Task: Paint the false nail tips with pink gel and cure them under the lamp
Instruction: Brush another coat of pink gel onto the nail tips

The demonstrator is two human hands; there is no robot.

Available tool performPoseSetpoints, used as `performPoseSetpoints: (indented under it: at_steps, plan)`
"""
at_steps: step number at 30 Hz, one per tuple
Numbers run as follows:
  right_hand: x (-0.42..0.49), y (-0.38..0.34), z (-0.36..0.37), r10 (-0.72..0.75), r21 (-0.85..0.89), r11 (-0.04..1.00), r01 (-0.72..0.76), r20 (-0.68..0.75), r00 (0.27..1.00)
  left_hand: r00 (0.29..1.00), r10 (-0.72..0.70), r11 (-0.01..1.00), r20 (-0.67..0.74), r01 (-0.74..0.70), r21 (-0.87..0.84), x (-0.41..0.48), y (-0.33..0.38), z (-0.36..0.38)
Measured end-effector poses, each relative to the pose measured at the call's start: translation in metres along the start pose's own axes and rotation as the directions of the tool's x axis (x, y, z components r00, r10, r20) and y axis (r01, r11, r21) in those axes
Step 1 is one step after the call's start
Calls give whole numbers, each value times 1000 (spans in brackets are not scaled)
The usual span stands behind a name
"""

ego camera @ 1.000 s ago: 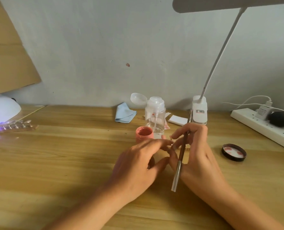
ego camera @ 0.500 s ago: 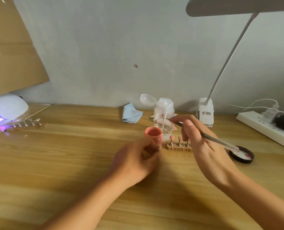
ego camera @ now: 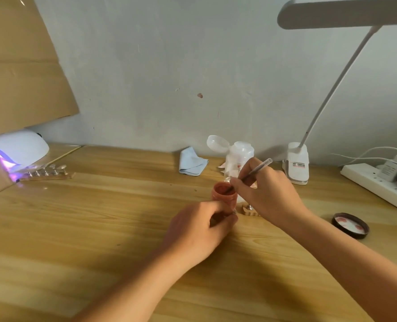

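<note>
While the left hand (ego camera: 199, 231) grips the gel pot (ego camera: 224, 196), the right hand (ego camera: 269, 194) pinches a brush (ego camera: 254, 173).

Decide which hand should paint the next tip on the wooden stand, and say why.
Right. The right hand holds the brush, dipped in the gel jar, beside the stand; the left hand grips the jar.

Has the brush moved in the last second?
Yes. The brush in the right hand has swung left, away from the black lid; its dark tip now dips into the open pink gel jar, which the left hand holds.
</note>
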State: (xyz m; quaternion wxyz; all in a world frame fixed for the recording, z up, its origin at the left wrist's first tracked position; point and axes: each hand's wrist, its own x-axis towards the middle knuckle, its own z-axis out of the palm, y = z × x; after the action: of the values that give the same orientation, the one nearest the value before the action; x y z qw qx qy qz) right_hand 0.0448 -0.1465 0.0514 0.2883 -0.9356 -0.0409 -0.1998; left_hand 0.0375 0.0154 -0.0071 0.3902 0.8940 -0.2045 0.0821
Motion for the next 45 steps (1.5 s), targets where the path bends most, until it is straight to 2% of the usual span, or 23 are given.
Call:
performPoseSetpoints:
  at_steps: [2, 4, 6, 7, 8, 10, 12, 13, 17, 19, 21, 28, 34, 39, 42, 45]
  plan:
    - [0, -1, 0, -7, -5, 1000, 7, 11, 1000, 1000, -5, 1000, -2, 5, 6, 0, 0, 0]
    - [-3, -2, -2, -32, 6, 999, 32, -35, 999, 1000, -12, 1000, 6, 12, 19, 0, 1, 0]
    - [-13, -2, -7, -53, 107, 992, 67, -134, 990, 1000, -7, 1000, 10, 7, 21, 0, 1, 0]
    - [-20, -2, -10, -40, 223, 972, 78, -167, 985, 1000, 0, 1000, 6, 0, 17, -1, 1, -1]
    - [-29, -2, -12, -9, 373, 925, 75, -177, 984, 1000, 8, 1000, 2, -8, 11, -1, 1, -1]
    - [-49, 1, -13, 95, 649, 760, 24, -148, 984, 1000, 26, 1000, 1, -26, 17, -1, 1, -1]
    - [-65, 6, -12, 206, 791, 609, -60, -85, 975, 999, 43, 999, 5, -43, 33, 0, 1, -1]
    - [-71, 9, -11, 237, 815, 571, -95, -53, 970, 999, 53, 998, 7, -53, 37, 0, 1, 0]
    - [-79, 19, -9, 258, 821, 542, -179, 40, 965, 997, 70, 996, 11, -71, 62, 1, 3, 0]
    - [-78, 19, -9, 224, 837, 515, -186, 78, 971, 998, 62, 997, 4, -62, 48, 2, 2, -1]
    - [-79, 18, -7, 171, 823, 538, -181, 104, 980, 999, 39, 998, 0, -39, 43, 2, 1, -1]
    - [-79, 20, 0, 149, 786, 595, -166, 95, 984, 1000, -16, 1000, 14, 15, 19, 3, 2, -2]
    - [-79, 19, 1, 104, 701, 697, -148, 105, 989, 999, -41, 999, 12, 41, -20, 3, 2, -1]
    - [-80, 19, -1, 117, 731, 669, -133, 74, 990, 1000, -24, 999, 10, 24, -34, 2, 3, -2]
    - [-80, 18, 0, 85, 704, 700, -122, 88, 993, 1000, -14, 999, 10, 14, -38, 2, 3, -1]
    - [-80, 19, -1, 120, 697, 707, -119, 48, 992, 1000, -11, 1000, 4, 11, -24, 2, 4, -1]
